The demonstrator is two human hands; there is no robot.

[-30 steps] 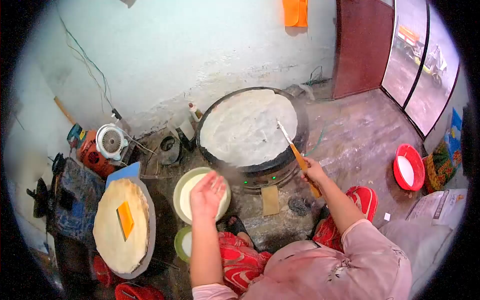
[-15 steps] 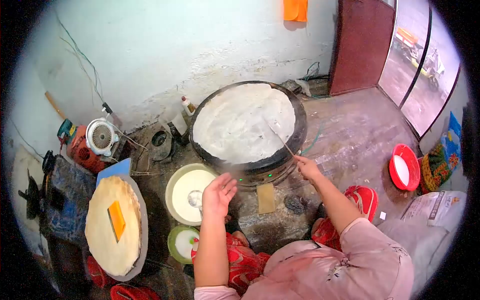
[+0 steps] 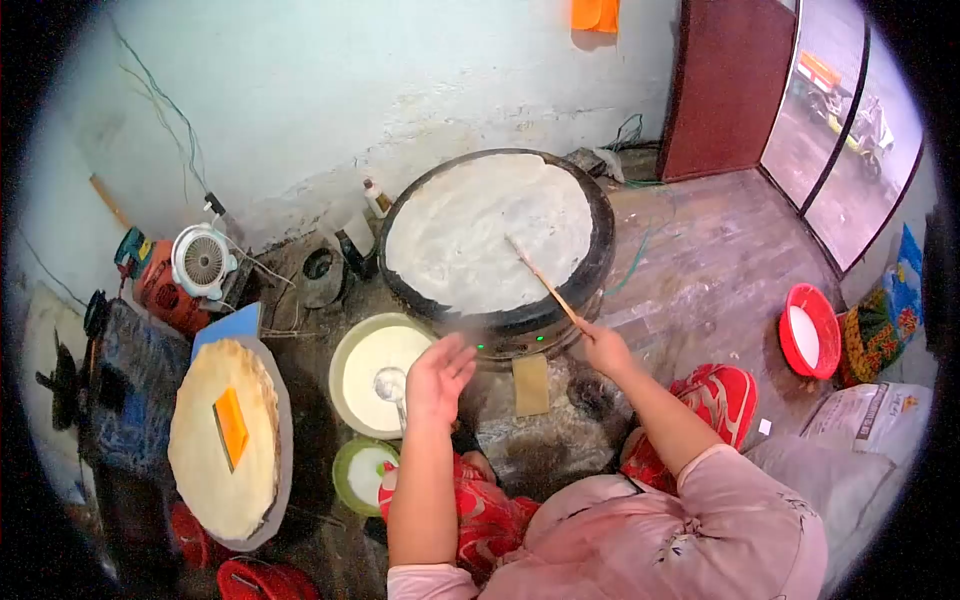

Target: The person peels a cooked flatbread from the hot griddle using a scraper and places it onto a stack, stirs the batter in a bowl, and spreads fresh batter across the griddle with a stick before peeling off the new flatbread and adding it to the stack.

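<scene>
My right hand (image 3: 603, 350) is closed around the near end of a wooden batter spreader (image 3: 547, 284). The spreader's far end rests over a pale layer of batter (image 3: 470, 235), which covers most of a large round black griddle (image 3: 597, 265). My left hand (image 3: 441, 380) is held out with its fingers apart and nothing in it, just in front of the griddle. Beside that hand stands a wide bowl of cream-coloured batter (image 3: 372, 362) with a metal ladle (image 3: 388, 385) in it. Below it is a smaller green bowl (image 3: 346, 478) of white liquid.
At the left, a stack of thin round flatbreads (image 3: 205, 440) carries an orange-handled scraper (image 3: 231, 430). A small white fan (image 3: 203, 262) stands behind it. A red basin (image 3: 826, 335) sits on the floor at right, near white sacks (image 3: 830, 450).
My right hand has moved slightly left and down, and the spreader's far end has come left towards the griddle's middle. My left hand stays nearly in place, still open.
</scene>
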